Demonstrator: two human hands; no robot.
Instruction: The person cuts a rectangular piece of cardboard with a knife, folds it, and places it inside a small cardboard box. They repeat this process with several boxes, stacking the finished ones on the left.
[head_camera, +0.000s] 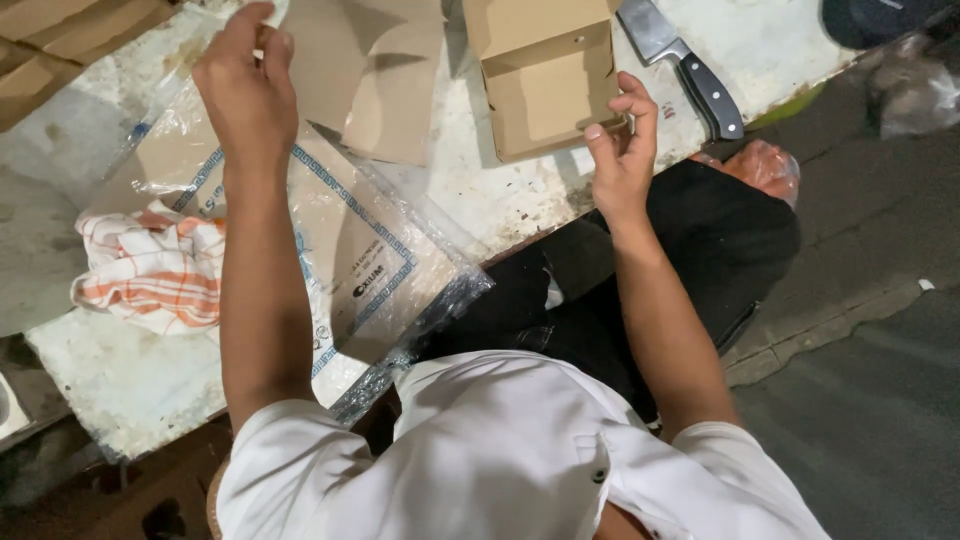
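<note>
Box: we find one cardboard box (545, 85) standing folded on the tabletop (500, 200).
Remaining: a flat cardboard sheet (375, 70) lies unfolded beside it.
Right hand (620, 160): raised, fingers pinching the box's near corner.
Left hand (245, 90): reaching forward, fingers curled, gripping the sheet's edge.

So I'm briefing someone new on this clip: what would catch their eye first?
Probably the two bare arms reaching over a worn white table: the right hand pinches the corner of a folded brown cardboard box, the left hand holds a flat brown cardboard sheet. A black-handled steel knife lies just beyond the box.
</note>
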